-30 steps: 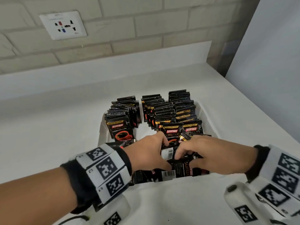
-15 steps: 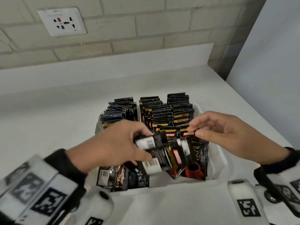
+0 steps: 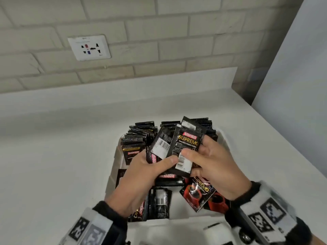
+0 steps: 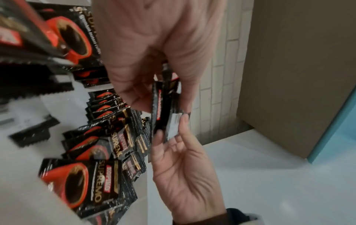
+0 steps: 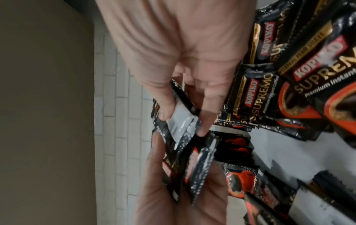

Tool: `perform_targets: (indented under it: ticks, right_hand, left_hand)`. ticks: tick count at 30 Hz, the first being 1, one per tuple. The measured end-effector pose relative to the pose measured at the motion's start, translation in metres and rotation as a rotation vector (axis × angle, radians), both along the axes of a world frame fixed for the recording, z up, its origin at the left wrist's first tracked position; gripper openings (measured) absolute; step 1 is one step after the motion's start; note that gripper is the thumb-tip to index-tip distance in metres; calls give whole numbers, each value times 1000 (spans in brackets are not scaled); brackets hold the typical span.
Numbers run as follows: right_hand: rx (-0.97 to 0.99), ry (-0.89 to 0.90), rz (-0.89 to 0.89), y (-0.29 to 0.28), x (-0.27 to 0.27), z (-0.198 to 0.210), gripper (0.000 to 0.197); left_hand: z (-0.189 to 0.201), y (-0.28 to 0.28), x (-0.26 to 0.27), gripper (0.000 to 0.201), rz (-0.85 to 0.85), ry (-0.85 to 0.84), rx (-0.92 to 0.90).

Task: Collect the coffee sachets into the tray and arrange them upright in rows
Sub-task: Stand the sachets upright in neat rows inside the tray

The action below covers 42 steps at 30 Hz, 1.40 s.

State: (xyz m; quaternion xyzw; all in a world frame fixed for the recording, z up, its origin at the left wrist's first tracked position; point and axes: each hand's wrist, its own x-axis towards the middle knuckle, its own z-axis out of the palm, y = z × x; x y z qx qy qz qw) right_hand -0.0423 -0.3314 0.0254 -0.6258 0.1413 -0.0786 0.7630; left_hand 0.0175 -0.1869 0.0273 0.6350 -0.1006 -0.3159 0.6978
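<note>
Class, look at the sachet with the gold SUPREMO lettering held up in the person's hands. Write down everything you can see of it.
The sachet is a glossy black foil packet with serrated ends, a red KOPIKO label, gold SUPREMO lettering and small white print. It stands nearly upright, tilted slightly, raised above the white tray. It is at the front of a fanned bunch; the packets beside it show white barcode panels. The left hand and right hand both grip the bunch, thumbs at its lower part.

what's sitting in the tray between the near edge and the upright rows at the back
Loose sachets lie flat there, some face up, some barcode side up, between the tray near wall and the standing rows. The head view shows it.
</note>
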Motion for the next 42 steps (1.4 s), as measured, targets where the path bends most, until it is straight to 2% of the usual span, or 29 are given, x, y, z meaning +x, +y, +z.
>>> perform_targets:
  ticks: [3,5,7,12,15,19,23,26,29,32,34,36,37,40,42]
  right_hand:
    - [51,-4,-15,1,0,-1,28]
    - [44,-2,1,3,-2,-3,31]
    - [7,9,33,4,-3,-6,35]
    - [-252,32,113,8,-8,-10,37]
    - [-389,10,62,9,-11,-7,31]
    - [-325,0,-39,4,-14,-7,26]
    - [-62,-9,-162,-12,-20,-6,24]
    - [128,-114,-223,-25,-24,-6,60]
    - [94,-107,-129,-27,-27,-6,69]
    - [-22,-67,-4,-20,-27,-1,72]
    - [-181,-38,-2,-17,-25,3,56]
    - [-343,-2,-14,-14,-20,10,24]
    - [-413,15,7,-14,-18,12,14]
    - [-478,-5,76,-12,-15,15,8]
    - [-568,-114,-23,-9,-15,15,17]
  left_hand:
    - [-1,-1,-5,27,-3,148,-135]
    - [-3,-1,-6,29,-10,223,-150]
    - [-6,0,-8,33,-19,226,-113]
    - [-15,3,-13,32,18,246,-108]
    - [-16,3,-16,29,57,279,-136]
    - [-13,6,-16,32,89,285,-181]
    - [-12,9,-14,39,149,307,-212]
    - [-11,12,-13,39,159,300,-199]
    - [-11,15,-12,40,147,283,-177]
    - [-11,17,-9,35,92,215,-121]
    - [-11,19,-8,25,32,173,-87]
    - [-10,20,-6,20,-26,144,-67]
    - [-9,20,-6,20,-47,137,-66]
    - [-8,19,-6,22,-61,145,-69]
    - [-8,19,-5,23,-30,187,-77]
